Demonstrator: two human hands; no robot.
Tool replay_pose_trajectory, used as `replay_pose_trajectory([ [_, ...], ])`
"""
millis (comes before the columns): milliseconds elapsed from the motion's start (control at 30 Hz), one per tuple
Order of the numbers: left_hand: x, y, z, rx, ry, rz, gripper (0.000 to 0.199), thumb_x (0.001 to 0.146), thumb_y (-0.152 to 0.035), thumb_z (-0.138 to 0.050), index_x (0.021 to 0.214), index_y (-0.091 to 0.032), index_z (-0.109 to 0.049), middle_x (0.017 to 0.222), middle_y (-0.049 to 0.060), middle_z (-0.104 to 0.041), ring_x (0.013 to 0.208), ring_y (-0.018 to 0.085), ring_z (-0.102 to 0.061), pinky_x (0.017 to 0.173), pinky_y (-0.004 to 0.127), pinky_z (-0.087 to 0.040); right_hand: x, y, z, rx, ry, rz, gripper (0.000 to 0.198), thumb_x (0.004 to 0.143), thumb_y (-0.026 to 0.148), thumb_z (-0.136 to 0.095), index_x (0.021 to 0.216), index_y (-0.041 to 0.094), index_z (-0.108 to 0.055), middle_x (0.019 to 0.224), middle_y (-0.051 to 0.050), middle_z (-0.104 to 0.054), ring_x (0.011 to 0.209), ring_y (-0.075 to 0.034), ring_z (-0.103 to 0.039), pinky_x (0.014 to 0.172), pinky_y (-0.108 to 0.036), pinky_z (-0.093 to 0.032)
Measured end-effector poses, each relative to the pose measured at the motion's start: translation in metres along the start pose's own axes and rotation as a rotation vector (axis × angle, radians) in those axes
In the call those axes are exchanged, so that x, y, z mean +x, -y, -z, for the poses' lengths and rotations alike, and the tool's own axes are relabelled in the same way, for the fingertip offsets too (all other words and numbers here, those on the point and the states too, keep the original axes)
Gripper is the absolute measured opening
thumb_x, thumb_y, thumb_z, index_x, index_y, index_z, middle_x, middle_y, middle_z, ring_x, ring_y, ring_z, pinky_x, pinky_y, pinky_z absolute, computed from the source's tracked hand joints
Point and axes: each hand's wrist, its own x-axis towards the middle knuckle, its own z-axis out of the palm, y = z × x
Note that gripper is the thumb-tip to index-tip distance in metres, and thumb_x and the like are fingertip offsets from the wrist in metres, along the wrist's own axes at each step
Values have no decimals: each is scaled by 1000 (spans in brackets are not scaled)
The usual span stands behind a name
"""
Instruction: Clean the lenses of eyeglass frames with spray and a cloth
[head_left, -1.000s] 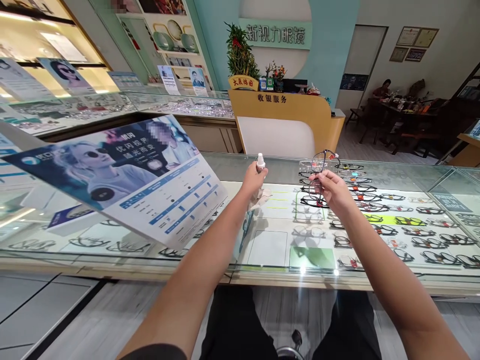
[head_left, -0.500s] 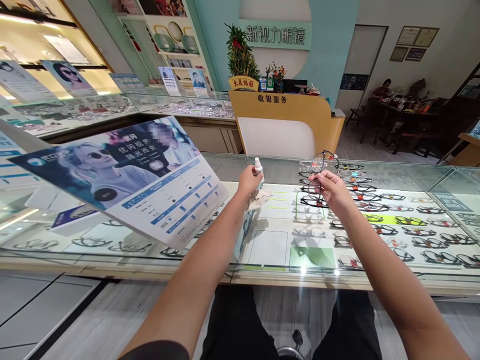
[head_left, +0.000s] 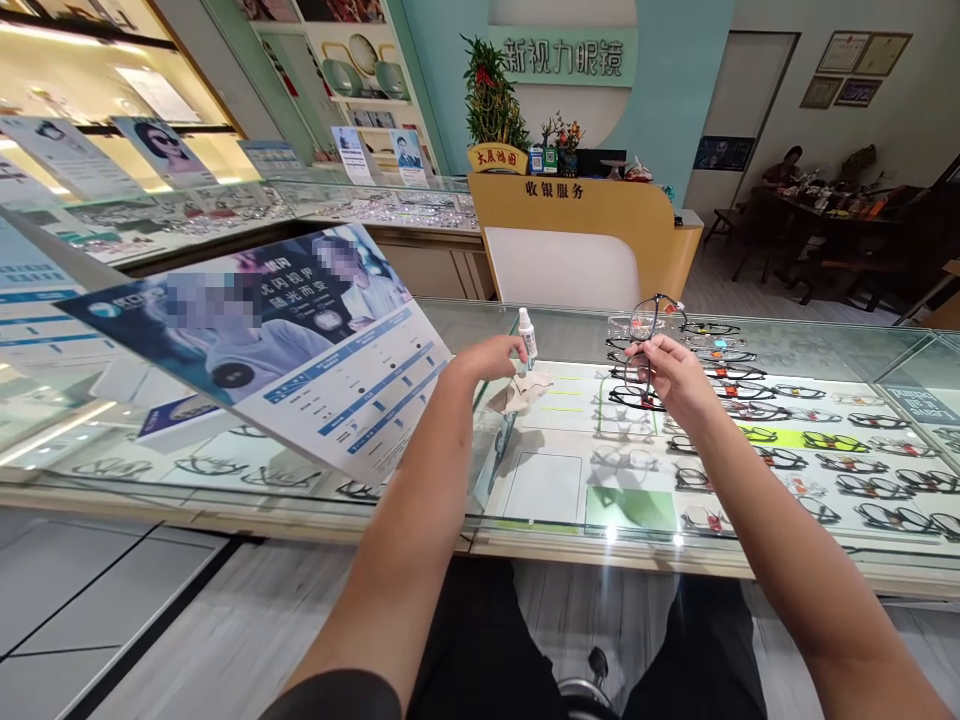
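R fingers [head_left: 664, 352] pinch the glasses [head_left: 646, 319], held on end: one lens above fingertips, one below. L fingers [head_left: 511, 346] half-curled; can't tell if touching bottle [head_left: 526, 328] upright just R of them. Cloth [head_left: 523, 391] on glass worktop [head_left: 574, 345], nearer side of L fingers.

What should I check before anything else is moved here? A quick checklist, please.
1. Glasses held: ok, pinched in the right hand.
2. White bottle standing: ok, it looks upright.
3. Left hand clear of the bottle: cannot tell; its fingers look very close.
4. Cloth lying smooth: not ok, it looks rumpled.
5. Glasses free of smudges: cannot tell, too small to judge.
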Motion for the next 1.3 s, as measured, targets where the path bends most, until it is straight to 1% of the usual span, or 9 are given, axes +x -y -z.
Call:
replay_pose_trajectory([
  [67,-1,3,-2,58,144,-1,34,45,-11,-81,74,-25,-70,75,-1,-65,66,21,-60,68,31,-45,0,-1,-1,-10,2,4,50,61,59,-97,74,24,-63,94,-3,-76,80,-17,-57,71,-31,-41],
  [167,0,4,-4,114,258,-15,38,43,-19,-87,78,-27,-73,78,-1,-68,69,23,-64,69,30,-46,1,-2,-1,-10,5,11,50,61,59,-97,74,24,-63,94,-3,-76,78,-16,-56,69,-31,-40],
  [300,1,2,-3,141,290,-53,36,46,-24,-88,80,-27,-76,91,3,-73,79,26,-67,70,30,-46,1,-1,-1,-4,6,5,51,60,59,-97,74,24,-64,93,-2,-76,79,-16,-57,70,-31,-40],
  [367,3,2,-4,140,281,-77,31,49,-30,-88,77,-27,-77,90,4,-73,79,25,-67,69,30,-45,1,0,-1,-17,4,6,51,60,60,-97,74,25,-63,94,-2,-77,79,-16,-56,70,-31,-41],
  [633,4,1,-6,52,170,-172,19,58,-43,-82,64,-26,-75,73,4,-70,68,21,-58,60,30,-38,0,1,-2,-30,-1,15,51,61,60,-96,74,25,-62,96,-2,-77,79,-16,-56,69,-31,-40],
  [767,-3,-11,-2,-50,64,-245,23,68,-46,-77,64,-24,-70,71,4,-65,66,19,-53,60,31,-37,1,1,0,-20,-6,20,52,59,61,-96,75,25,-62,94,-2,-77,80,-17,-55,69,-31,-40],
  [867,-11,-19,-1,-138,-27,-264,29,74,-45,-73,62,-22,-60,66,2,-57,62,17,-47,58,30,-32,1,1,1,-8,-1,28,51,62,59,-96,76,25,-61,95,-3,-77,81,-17,-57,72,-32,-43],
  [1100,-20,-42,-3,-452,-234,-309,26,82,-42,-63,75,-22,-48,69,-2,-48,65,13,-40,61,28,-31,0,4,0,44,14,18,50,62,57,-97,75,25,-61,95,-3,-76,91,-19,-64,83,-34,-51],
  [1300,-28,-66,-12,-734,-311,-349,39,84,-59,-58,84,-24,-39,70,-3,-42,61,12,-38,57,25,-32,-2,5,-3,166,29,-13,52,59,54,-100,74,24,-60,101,-3,-77,96,-17,-65,89,-32,-52],
])
